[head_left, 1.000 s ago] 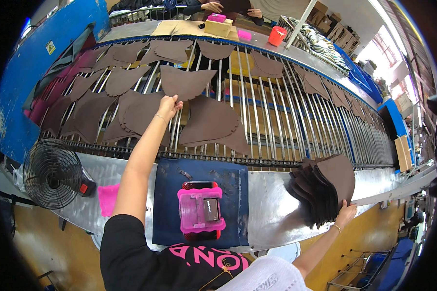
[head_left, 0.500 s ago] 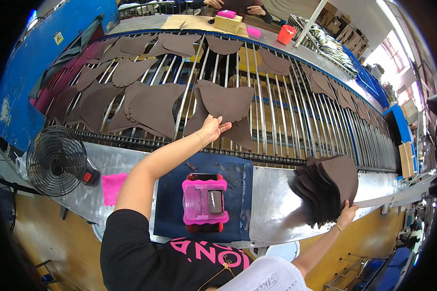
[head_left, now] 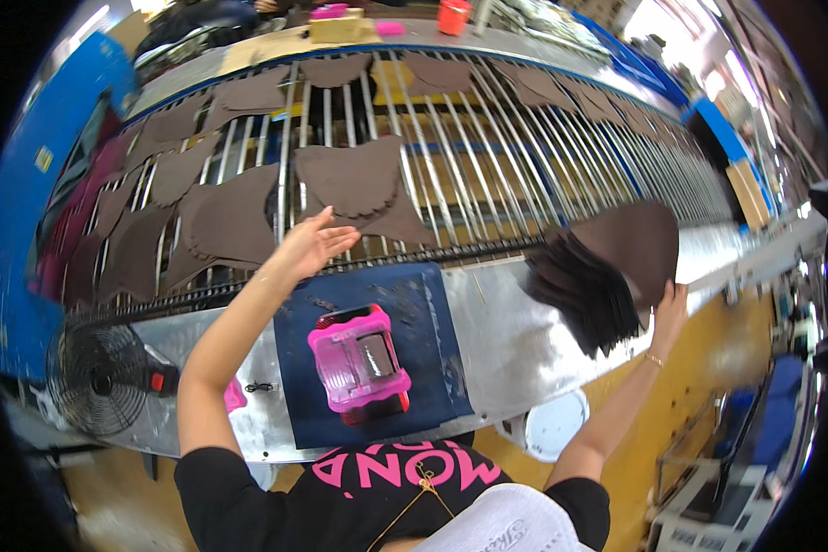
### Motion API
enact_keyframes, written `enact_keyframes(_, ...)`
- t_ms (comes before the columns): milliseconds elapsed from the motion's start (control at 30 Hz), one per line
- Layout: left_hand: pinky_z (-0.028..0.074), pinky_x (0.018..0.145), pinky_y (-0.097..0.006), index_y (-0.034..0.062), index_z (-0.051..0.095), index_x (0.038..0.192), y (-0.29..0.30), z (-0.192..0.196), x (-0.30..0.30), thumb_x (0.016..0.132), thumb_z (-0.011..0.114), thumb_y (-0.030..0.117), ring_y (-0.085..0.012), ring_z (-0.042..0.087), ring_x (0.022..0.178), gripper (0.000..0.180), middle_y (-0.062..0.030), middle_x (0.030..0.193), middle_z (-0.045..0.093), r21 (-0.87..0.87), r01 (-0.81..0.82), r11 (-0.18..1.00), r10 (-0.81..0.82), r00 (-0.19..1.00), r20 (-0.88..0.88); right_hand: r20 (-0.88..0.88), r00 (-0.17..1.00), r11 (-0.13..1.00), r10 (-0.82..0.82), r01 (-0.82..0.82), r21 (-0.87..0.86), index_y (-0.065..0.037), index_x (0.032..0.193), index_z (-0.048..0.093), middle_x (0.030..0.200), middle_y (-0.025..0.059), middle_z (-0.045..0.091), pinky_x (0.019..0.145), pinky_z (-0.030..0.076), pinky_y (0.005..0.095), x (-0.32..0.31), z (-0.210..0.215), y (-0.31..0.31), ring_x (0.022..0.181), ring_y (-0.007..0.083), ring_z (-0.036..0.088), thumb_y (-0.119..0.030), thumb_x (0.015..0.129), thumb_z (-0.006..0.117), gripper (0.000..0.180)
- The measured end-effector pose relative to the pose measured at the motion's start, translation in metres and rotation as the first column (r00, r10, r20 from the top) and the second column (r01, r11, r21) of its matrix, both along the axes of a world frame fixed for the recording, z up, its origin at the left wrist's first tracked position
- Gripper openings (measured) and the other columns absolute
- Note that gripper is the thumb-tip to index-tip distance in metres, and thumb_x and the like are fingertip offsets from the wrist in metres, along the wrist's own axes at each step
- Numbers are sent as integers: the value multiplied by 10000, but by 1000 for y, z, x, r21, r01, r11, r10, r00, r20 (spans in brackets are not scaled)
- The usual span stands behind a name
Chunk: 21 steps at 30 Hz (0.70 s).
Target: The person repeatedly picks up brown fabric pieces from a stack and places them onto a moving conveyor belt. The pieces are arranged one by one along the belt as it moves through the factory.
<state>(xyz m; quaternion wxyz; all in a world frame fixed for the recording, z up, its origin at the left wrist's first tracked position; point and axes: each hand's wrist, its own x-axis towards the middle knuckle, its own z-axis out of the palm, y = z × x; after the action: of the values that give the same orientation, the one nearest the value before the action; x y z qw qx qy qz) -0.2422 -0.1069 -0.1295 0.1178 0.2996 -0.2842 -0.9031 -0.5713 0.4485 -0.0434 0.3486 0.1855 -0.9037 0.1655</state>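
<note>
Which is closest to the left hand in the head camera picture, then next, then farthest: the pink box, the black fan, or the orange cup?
From the left hand:
1. Pink box, just below it on the blue mat.
2. Black fan, lower left.
3. Orange cup, far top edge.

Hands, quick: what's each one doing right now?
Left hand: open, empty, above the rod conveyor's near edge.
Right hand: closed on a stack of brown cut pieces.

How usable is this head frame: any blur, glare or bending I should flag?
Head view: strong fisheye, the conveyor rods bow toward the rim; windows at the upper right blow out; the left hand looks slightly soft, while the stack of brown pieces in the right hand stays readable.
</note>
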Motion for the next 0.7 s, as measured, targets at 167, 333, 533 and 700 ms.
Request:
enact_keyframes(167,556,753,-319,41,462,1178,42,85,32,949,546,225,-212,656,851,306,-136,989,602,-560,265,785,-282,958,59,234,966,843,107,36,-536,-40,1037,532,644,45,535,382,374,237,95,81,-88,439,95,442,-300,955,523,273)
enact_keyframes(333,515,819,-286,16,473,1265,88,117,20,931,578,215,-163,620,952,402,-121,1092,570,-794,114,596,-286,955,-77,228,886,649,403,-102,-754,-45,928,539,564,-46,431,338,305,172,136,89,-136,426,24,352,-323,930,579,281)
enact_keyframes(533,489,779,-245,11,413,1343,123,140,-31,828,683,81,-118,598,886,585,-107,1109,584,-917,66,394,-309,949,-64,113,786,466,608,-237,-852,-62,781,487,543,-52,416,313,276,169,174,75,-165,399,6,316,-261,914,619,274)
enact_keyframes(700,487,665,-215,28,486,1282,154,161,-60,815,675,25,-70,578,737,504,-107,1066,604,-920,-37,390,-279,947,-157,71,864,388,498,-150,-909,-79,757,465,511,-70,363,297,282,165,157,73,-146,397,1,283,-287,880,665,313)
